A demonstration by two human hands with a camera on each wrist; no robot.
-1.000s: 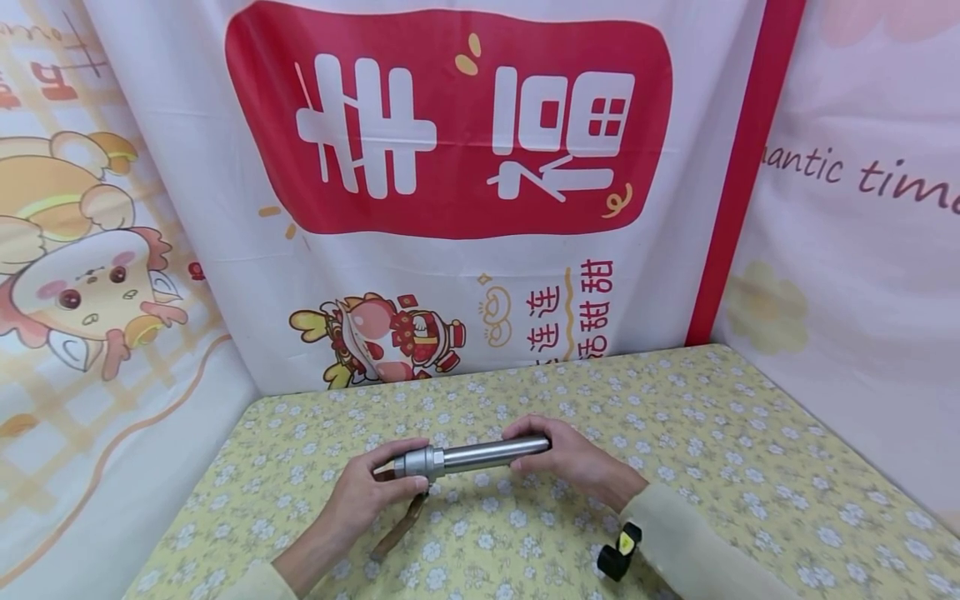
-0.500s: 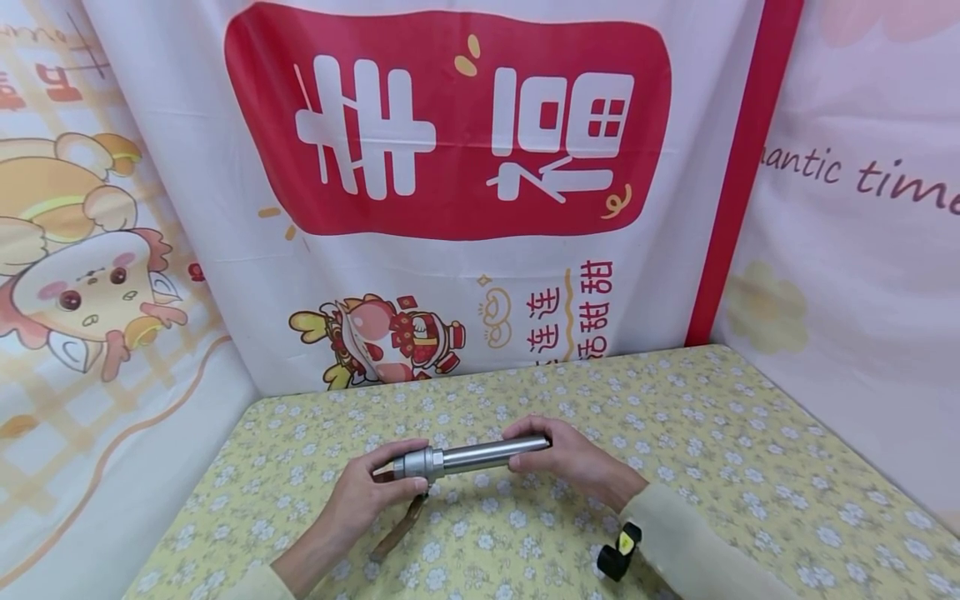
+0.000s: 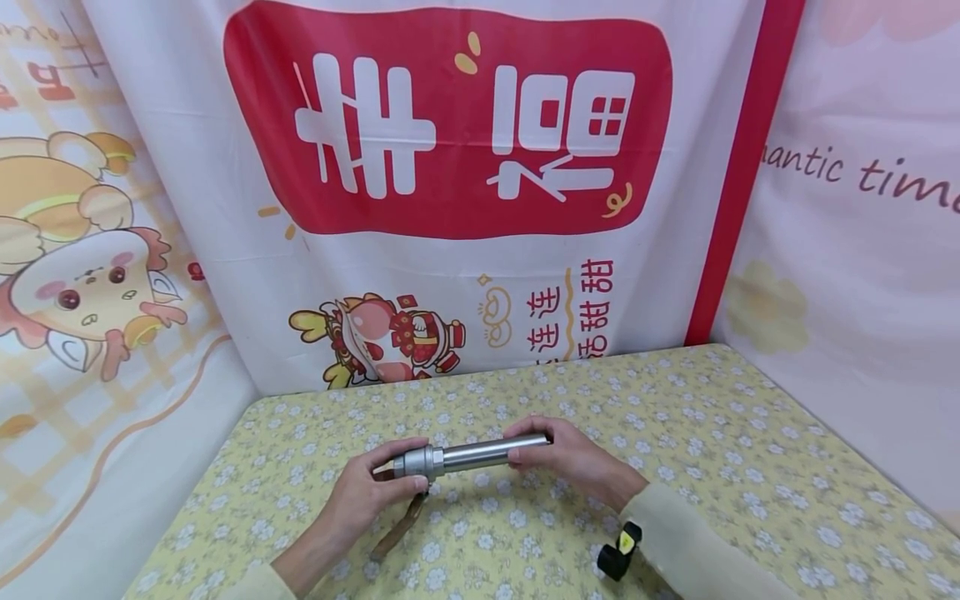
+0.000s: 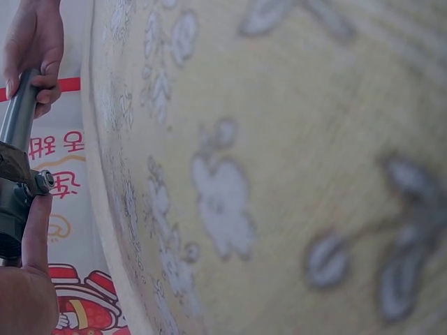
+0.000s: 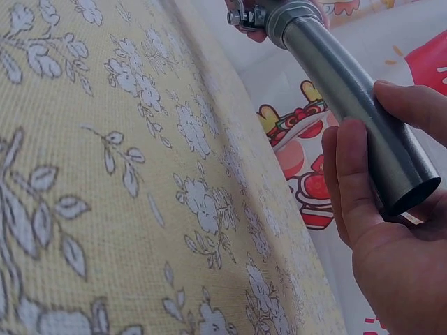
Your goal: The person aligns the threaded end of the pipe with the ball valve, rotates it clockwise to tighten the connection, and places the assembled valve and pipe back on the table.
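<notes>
A straight steel pipe (image 3: 480, 454) is joined at its left end to a metal valve (image 3: 415, 462) with a long brownish lever (image 3: 400, 529) slanting down toward me. My left hand (image 3: 358, 496) grips the valve body between thumb and fingers. Round the pipe's free end curl the thumb and fingers of my right hand (image 3: 573, 461). In the right wrist view the pipe (image 5: 349, 91) shows its hollow open end near that palm. A bolt and nut (image 4: 45, 181) stick out of the valve beside a left finger in the left wrist view. The assembly appears held above the tabletop.
A table with a yellow floral cloth (image 3: 637, 500) lies under both hands. Behind it hangs a white printed curtain (image 3: 450, 275) with a red panel, and more printed cloth (image 3: 862, 275) closes the sides. A black strap device (image 3: 618, 552) sits on the right sleeve.
The right thumb has shifted slightly upward across the pipe. The left hand, the valve and the lever look the same as before.
</notes>
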